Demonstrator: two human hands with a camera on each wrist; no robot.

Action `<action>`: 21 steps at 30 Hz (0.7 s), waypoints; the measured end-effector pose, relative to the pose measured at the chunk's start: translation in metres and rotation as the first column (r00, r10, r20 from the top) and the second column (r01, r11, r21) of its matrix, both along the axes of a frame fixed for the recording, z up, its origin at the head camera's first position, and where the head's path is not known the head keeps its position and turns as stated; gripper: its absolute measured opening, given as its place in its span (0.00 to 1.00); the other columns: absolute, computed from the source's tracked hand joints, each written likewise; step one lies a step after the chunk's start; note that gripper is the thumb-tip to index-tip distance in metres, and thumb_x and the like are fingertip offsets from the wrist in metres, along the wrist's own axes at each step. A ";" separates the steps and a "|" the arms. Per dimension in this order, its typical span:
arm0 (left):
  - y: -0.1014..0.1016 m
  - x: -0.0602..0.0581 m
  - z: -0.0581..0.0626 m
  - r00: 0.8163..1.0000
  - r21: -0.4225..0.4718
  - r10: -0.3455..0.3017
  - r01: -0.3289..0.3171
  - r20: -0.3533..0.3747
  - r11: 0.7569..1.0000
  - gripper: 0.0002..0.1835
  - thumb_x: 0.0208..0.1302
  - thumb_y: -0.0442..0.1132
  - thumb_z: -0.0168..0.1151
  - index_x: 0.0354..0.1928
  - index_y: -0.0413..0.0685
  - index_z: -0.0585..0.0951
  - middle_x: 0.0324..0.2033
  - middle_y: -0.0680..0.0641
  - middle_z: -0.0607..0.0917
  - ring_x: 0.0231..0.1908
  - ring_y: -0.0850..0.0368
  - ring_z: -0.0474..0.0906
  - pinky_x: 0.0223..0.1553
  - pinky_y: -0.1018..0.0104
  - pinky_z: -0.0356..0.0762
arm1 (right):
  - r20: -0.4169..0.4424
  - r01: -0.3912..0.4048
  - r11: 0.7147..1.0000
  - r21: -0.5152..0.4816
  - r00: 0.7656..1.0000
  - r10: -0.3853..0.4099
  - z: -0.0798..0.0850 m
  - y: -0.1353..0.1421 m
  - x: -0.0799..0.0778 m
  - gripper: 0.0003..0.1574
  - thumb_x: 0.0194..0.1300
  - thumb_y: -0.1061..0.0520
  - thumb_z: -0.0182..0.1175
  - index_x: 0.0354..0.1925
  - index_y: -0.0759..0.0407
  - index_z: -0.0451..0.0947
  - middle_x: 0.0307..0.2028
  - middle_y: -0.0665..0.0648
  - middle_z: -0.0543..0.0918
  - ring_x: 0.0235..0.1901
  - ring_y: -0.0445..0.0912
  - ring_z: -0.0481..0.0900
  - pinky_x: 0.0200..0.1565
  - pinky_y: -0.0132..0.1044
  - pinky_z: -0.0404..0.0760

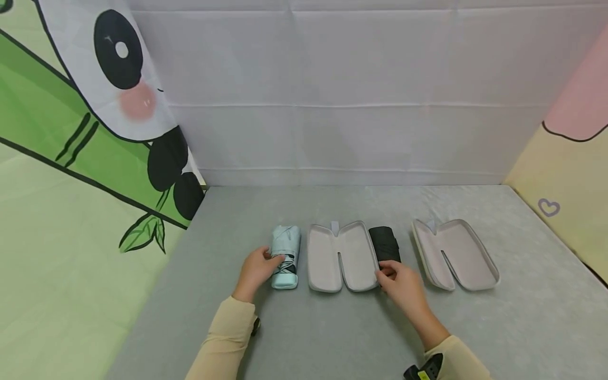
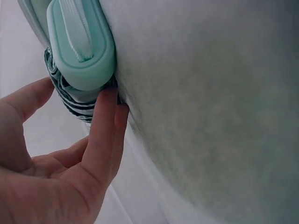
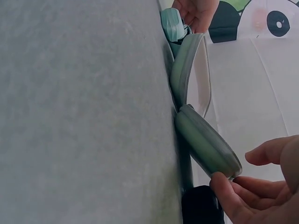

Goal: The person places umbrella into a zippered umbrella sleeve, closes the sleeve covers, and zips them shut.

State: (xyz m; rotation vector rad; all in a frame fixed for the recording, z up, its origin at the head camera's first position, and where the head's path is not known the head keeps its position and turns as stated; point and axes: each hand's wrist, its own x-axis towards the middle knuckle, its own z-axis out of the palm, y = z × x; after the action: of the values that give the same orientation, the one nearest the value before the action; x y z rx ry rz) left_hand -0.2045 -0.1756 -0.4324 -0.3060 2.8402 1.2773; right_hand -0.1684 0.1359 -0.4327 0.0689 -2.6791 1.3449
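Observation:
A light blue folded umbrella (image 1: pixel 285 264) lies lengthwise on the table, its pale end cap (image 2: pixel 86 70) and strap showing in the left wrist view. My left hand (image 1: pixel 258 272) grips it from the left, thumb on one side and fingers on the other. Beside it lies an opened hard case (image 1: pixel 324 258), pale grey inside and green outside (image 3: pixel 205 140). At its right edge is my right hand (image 1: pixel 401 285). In the right wrist view the fingers touch the raised half's end from below, with the thumb apart from it. A black folded umbrella (image 1: pixel 386 244) lies partly behind these fingers.
A second opened case (image 1: pixel 458 256) lies to the right on the grey table (image 1: pixel 304 338). White cloth (image 1: pixel 351 95) hangs behind the table. Printed cloths flank it, with a panda (image 1: pixel 138 100) on the left and a heart (image 1: pixel 549 207) on the right.

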 end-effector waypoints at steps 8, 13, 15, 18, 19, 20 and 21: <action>0.003 -0.005 0.000 1.000 -0.013 -0.019 0.019 0.000 1.000 0.33 0.57 0.46 0.64 0.56 0.25 0.70 0.49 0.31 0.77 0.49 0.39 0.73 0.48 0.49 0.71 | 0.006 0.001 1.000 0.013 1.000 -0.002 0.000 -0.002 0.001 0.17 0.57 0.62 0.61 0.45 0.69 0.79 0.28 0.55 0.81 0.24 0.43 0.77 0.26 0.34 0.74; 0.002 -0.011 0.000 0.999 -0.008 -0.020 0.020 0.041 1.000 0.34 0.55 0.46 0.65 0.55 0.24 0.71 0.49 0.31 0.77 0.48 0.39 0.74 0.47 0.51 0.72 | -0.007 -0.002 1.000 0.025 1.000 0.003 -0.001 -0.003 0.000 0.17 0.56 0.63 0.62 0.45 0.69 0.78 0.29 0.56 0.81 0.26 0.45 0.78 0.27 0.35 0.74; 0.001 -0.013 0.000 0.997 0.019 -0.016 0.014 0.069 1.000 0.33 0.54 0.46 0.65 0.54 0.25 0.72 0.48 0.31 0.77 0.45 0.41 0.75 0.45 0.53 0.73 | -0.010 -0.002 1.000 0.027 1.000 0.002 -0.002 -0.004 0.000 0.17 0.56 0.63 0.62 0.45 0.69 0.78 0.29 0.56 0.81 0.26 0.45 0.78 0.27 0.35 0.75; 0.001 -0.014 -0.001 0.995 0.062 -0.001 -0.005 0.103 0.998 0.33 0.53 0.45 0.66 0.53 0.25 0.71 0.47 0.31 0.77 0.41 0.44 0.77 0.40 0.55 0.76 | -0.006 -0.004 1.000 0.027 1.000 0.004 -0.002 -0.004 0.001 0.17 0.56 0.63 0.62 0.45 0.69 0.78 0.30 0.57 0.81 0.26 0.45 0.77 0.27 0.36 0.75; 0.002 -0.014 -0.001 0.993 0.079 0.005 -0.014 0.114 0.997 0.33 0.53 0.45 0.66 0.53 0.25 0.71 0.47 0.31 0.77 0.40 0.44 0.77 0.39 0.56 0.76 | -0.005 -0.005 1.000 0.030 1.000 0.005 -0.002 -0.004 0.001 0.18 0.56 0.63 0.62 0.45 0.69 0.78 0.30 0.57 0.81 0.26 0.45 0.77 0.27 0.36 0.74; 0.002 -0.014 -0.001 0.993 0.087 0.009 -0.020 0.119 0.996 0.33 0.53 0.45 0.66 0.53 0.25 0.71 0.47 0.31 0.77 0.40 0.44 0.77 0.39 0.56 0.76 | -0.003 -0.006 1.000 0.030 1.000 0.006 -0.002 -0.004 0.001 0.18 0.56 0.63 0.62 0.45 0.69 0.78 0.30 0.56 0.81 0.26 0.45 0.77 0.27 0.36 0.74; 0.003 -0.014 -0.001 0.992 0.093 0.012 -0.024 0.122 0.995 0.33 0.52 0.45 0.67 0.54 0.26 0.70 0.47 0.31 0.76 0.40 0.44 0.77 0.39 0.56 0.76 | -0.001 -0.007 0.999 0.031 1.000 0.007 -0.002 -0.004 0.001 0.18 0.56 0.63 0.62 0.45 0.69 0.78 0.30 0.56 0.81 0.26 0.45 0.77 0.27 0.36 0.74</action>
State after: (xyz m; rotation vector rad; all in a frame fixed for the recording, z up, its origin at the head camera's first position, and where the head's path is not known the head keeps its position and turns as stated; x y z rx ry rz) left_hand -0.2187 -0.1730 -0.4334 -0.3936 2.6737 1.3412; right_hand -0.1678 0.1322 -0.4344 0.0823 -2.7010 1.3048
